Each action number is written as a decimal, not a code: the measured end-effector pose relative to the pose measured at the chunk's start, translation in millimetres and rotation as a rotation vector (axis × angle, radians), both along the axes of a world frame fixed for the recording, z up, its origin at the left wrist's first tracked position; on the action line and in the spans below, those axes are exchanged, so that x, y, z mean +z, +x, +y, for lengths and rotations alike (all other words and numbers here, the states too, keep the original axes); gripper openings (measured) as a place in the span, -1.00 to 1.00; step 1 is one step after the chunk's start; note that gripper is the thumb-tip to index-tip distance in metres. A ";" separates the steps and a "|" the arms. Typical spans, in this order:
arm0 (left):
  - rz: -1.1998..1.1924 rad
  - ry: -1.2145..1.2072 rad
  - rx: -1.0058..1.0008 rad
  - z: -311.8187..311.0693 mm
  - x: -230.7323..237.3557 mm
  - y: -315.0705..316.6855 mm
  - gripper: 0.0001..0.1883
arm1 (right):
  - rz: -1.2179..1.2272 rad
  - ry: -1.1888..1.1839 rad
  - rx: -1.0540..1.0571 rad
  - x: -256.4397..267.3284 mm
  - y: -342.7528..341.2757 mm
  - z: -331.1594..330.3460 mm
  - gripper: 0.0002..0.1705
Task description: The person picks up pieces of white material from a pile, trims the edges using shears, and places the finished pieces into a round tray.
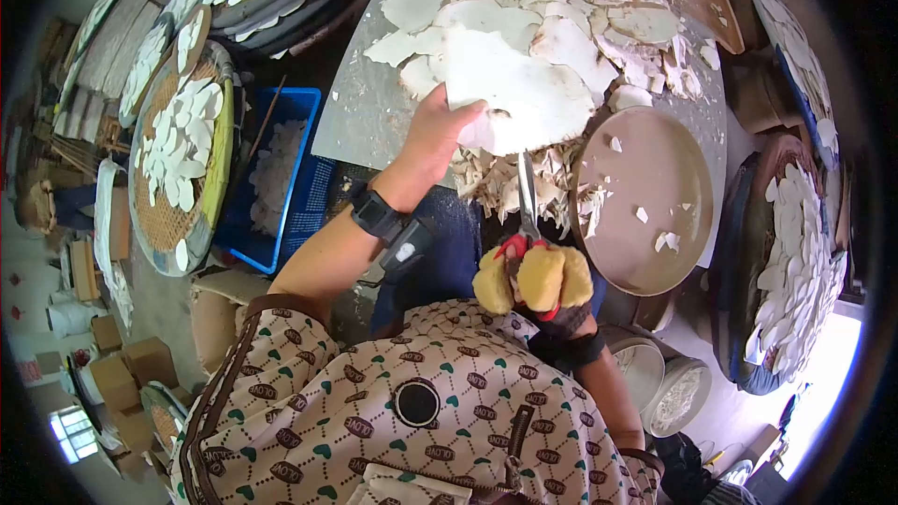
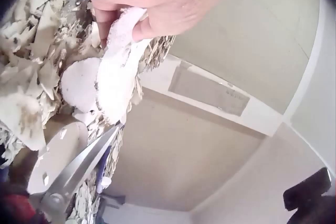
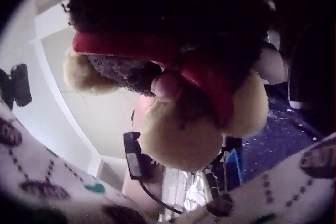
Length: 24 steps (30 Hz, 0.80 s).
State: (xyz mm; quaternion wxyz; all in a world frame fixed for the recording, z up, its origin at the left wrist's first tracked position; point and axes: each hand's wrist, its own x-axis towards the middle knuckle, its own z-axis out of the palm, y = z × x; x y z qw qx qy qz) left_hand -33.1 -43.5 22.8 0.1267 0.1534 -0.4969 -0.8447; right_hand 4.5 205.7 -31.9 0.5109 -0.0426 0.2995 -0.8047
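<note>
My left hand (image 1: 438, 136) pinches a large flat white slice (image 1: 524, 89) with a ragged, brown-flecked edge, thumb on top. In the left wrist view that slice (image 2: 118, 77) hangs down from the fingers. Below it, my right hand (image 1: 538, 288) grips a pair of scissors (image 1: 527, 194) with red handles. Thick yellow pads (image 3: 181, 137) cover its fingertips. The scissors' blades (image 2: 86, 163) point up, their tips right at the slice's lower edge. Broken trimmings (image 1: 510, 182) lie heaped under the slice, and more white slices (image 1: 608, 28) are piled behind it.
A round brown tray (image 1: 645, 257) with a few scraps stands right of the scissors on the grey tabletop (image 1: 351, 122). A blue basket (image 1: 313, 131) sits left, beside a woven tray (image 1: 154, 192) of slices. More loaded trays (image 1: 730, 318) stand at right.
</note>
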 end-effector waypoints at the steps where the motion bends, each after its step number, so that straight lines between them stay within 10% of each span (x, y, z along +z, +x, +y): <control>1: 0.008 -0.011 -0.007 6.2 0.6 0.4 -0.63 | 0.115 0.082 0.025 2.9 -2.3 7.1 -0.70; 24: -0.236 0.109 -0.034 45.0 5.1 5.4 -0.68 | 0.130 0.245 0.047 60.2 -29.0 -10.9 -0.74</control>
